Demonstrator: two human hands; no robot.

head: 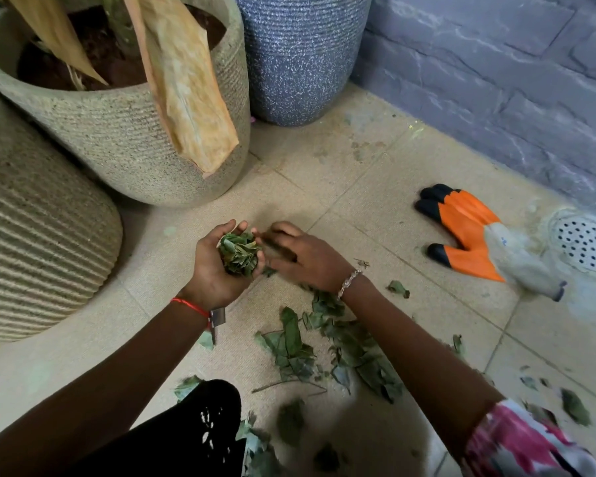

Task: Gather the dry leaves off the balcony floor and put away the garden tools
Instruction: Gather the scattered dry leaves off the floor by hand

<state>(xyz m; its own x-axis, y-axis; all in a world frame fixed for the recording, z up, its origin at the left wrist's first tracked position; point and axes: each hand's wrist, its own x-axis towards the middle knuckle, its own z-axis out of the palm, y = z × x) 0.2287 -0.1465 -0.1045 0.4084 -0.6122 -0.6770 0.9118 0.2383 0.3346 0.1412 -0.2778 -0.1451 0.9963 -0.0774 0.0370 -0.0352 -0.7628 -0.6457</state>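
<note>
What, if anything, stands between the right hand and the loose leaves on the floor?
Nothing visible does. The loose leaves lie on open tile close beside the wrist of the right hand; the orange glove lies apart, over by the drain.

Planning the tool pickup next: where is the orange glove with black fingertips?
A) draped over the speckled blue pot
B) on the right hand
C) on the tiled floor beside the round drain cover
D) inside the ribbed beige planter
C: the orange glove with black fingertips lies on the beige tiled floor, its grey cuff beside the round white perforated drain cover.
</note>
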